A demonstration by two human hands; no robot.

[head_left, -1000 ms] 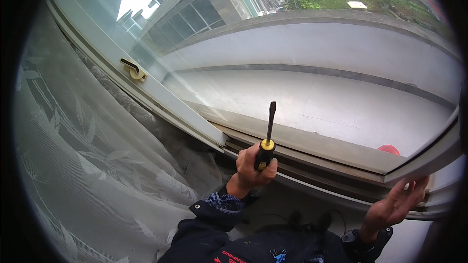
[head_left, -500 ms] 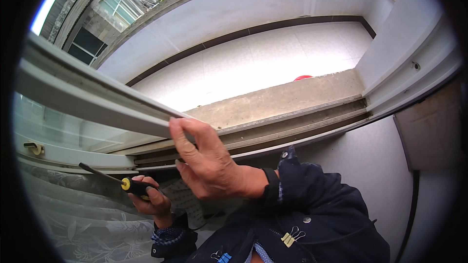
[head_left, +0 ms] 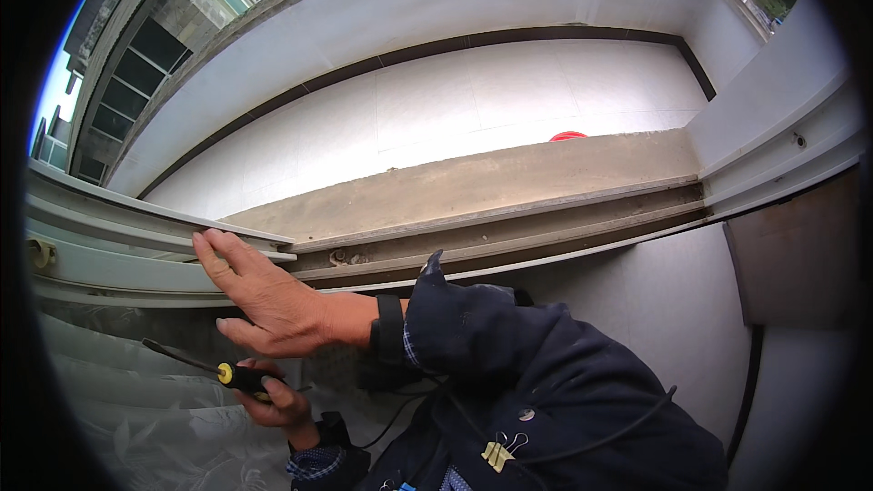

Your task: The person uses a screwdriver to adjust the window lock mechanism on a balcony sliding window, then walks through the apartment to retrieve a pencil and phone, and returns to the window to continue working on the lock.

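My left hand (head_left: 280,407), low on the left, is closed round the black handle of a screwdriver (head_left: 238,375) with a yellow collar. Its dark blade points up and left, in front of the lace curtain. Above it, my right hand (head_left: 286,305) reaches in from the right with fingers stretched out. Its index and middle fingertips rest at the end of the white sliding window sash (head_left: 136,267); the thumb stays apart. To the right of that hand runs the dirty window track (head_left: 509,229), with a small dark piece (head_left: 340,257) in its groove.
Beyond the concrete sill (head_left: 509,173) lies a pale tiled balcony floor (head_left: 436,100) with a red round object (head_left: 568,136). A latch (head_left: 41,253) sits on the sash at far left. White lace curtain (head_left: 118,409) hangs below; a brown panel (head_left: 800,255) stands right.
The sash edge and my right hand have moved left, baring more of the track and the small dark piece in it. My right fingers have straightened. The screwdriver has dropped slightly; the view has shifted.
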